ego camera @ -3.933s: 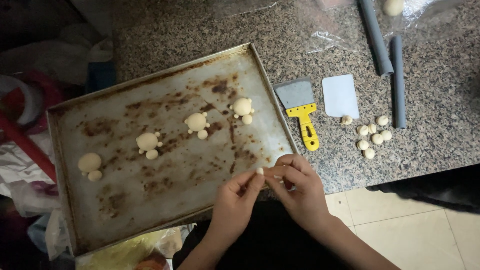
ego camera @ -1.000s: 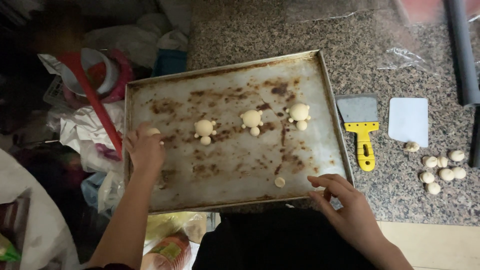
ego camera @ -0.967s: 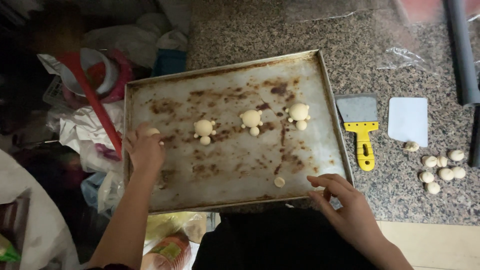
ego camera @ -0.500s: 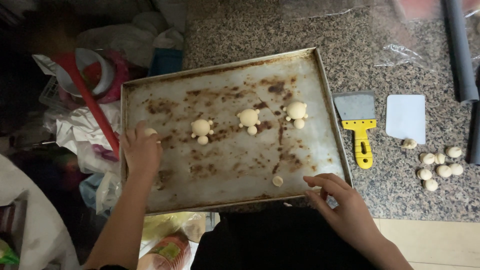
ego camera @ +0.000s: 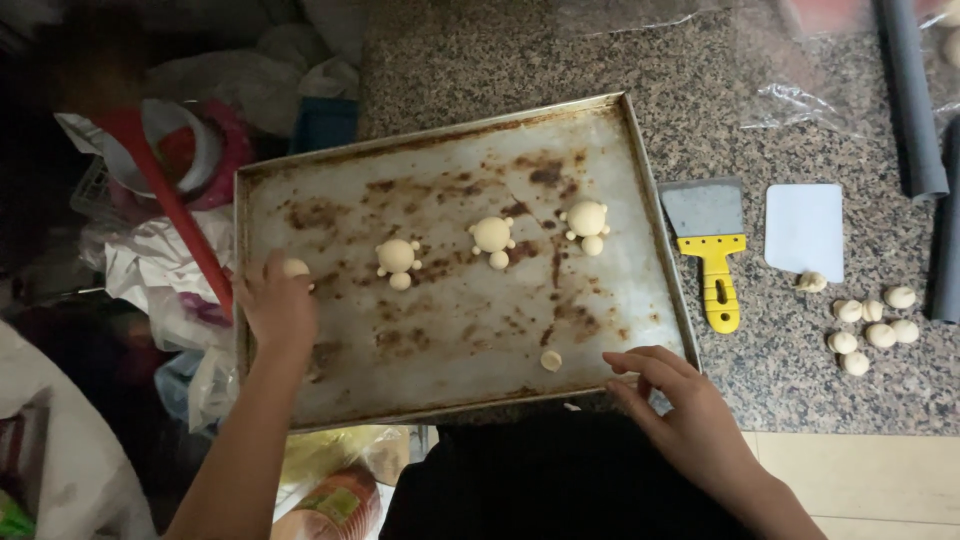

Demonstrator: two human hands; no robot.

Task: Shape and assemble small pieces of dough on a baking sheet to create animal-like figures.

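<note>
A stained metal baking tray (ego camera: 600,130) lies on the speckled stone counter. Three small dough figures (ego camera: 490,238) stand in a row across its middle. My left hand (ego camera: 278,308) rests on the tray's left part, fingers over a fourth dough piece (ego camera: 295,267) that is partly hidden. A small flat dough disc (ego camera: 551,360) lies near the tray's front edge. My right hand (ego camera: 675,400) hovers at the front right corner of the tray, fingers spread, holding nothing.
A yellow-handled metal scraper (ego camera: 712,255) and a white plastic card (ego camera: 805,231) lie right of the tray, with several small dough balls (ego camera: 868,322) beside them. Grey tubes (ego camera: 915,100) lie at the far right. Bags and a red-handled tool (ego camera: 165,200) crowd the left.
Earlier both hands pinched a bit of dough at the tray's front edge. Now my left hand is on the leftmost dough piece, a disc lies on the tray, and the view has shifted slightly.
</note>
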